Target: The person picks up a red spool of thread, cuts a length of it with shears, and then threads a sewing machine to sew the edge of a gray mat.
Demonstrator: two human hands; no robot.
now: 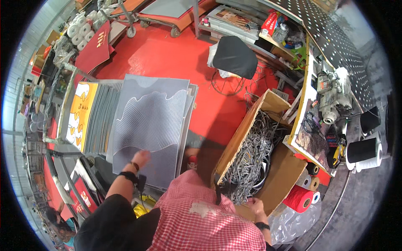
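Observation:
Grey mats lie in a stack, and the top mat (150, 113) has a wavy pattern of fine pale lines. Over its lower part is my left hand (141, 158), a dark band on the wrist; its fingers are blurred, so their state is unclear. My right hand (255, 206) is at the near end of a large cardboard box (284, 175), fingers curled; I cannot make out what is in them. Tangled grey strips (249, 159) fill much of the box. A red checked apron (197, 213) covers my front.
Left of the mats stands a row of upright mats with a yellow one (81, 113) in front. A black-covered stool (234, 57) stands ahead. On the right, a workbench holds a sewing machine (335, 94) and thread cones (363, 150). A red yarn spool (299, 198) sits beside the box.

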